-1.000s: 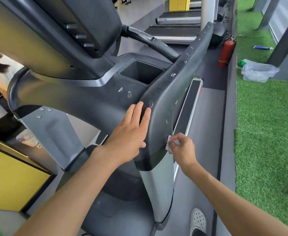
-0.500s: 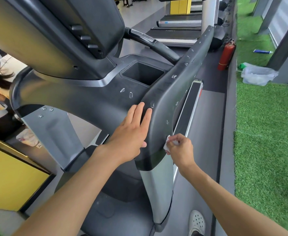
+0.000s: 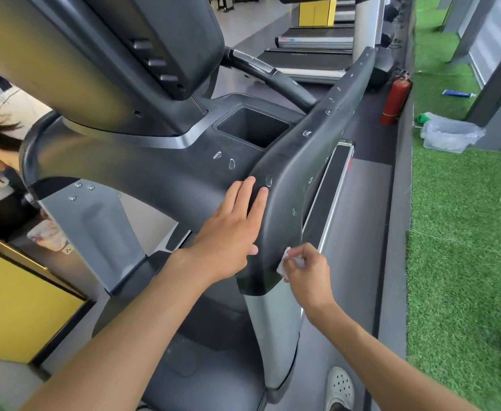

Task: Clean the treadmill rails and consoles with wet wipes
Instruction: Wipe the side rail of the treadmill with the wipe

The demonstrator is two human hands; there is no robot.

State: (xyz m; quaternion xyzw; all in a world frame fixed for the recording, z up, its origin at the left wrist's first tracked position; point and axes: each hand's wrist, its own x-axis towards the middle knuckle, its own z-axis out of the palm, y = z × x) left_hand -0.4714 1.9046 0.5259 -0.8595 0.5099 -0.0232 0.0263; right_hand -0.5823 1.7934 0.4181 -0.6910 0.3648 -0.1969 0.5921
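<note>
— Where is the wet wipe?
— Bunched white in the right hand, pressed against the right outer face of the treadmill's dark handrail, low down near its near end, just above the silver upright.

— How is that hand shaped?
— Fingers curled in, pinching the wipe between thumb and fingertips; most of the wipe is hidden under the hand, so I can't tell how it is folded.

— And the left hand?
— Flat and open, fingers together and stretched out, palm resting on the left inner side of the same rail where it meets the console deck. It holds nothing.

— Anything on the rail itself?
— Droplets, apparently liquid, dot the rail and deck, far of the fingertips. A square cup well sits farther back, and a red fire extinguisher stands at far right beside the green turf.
</note>
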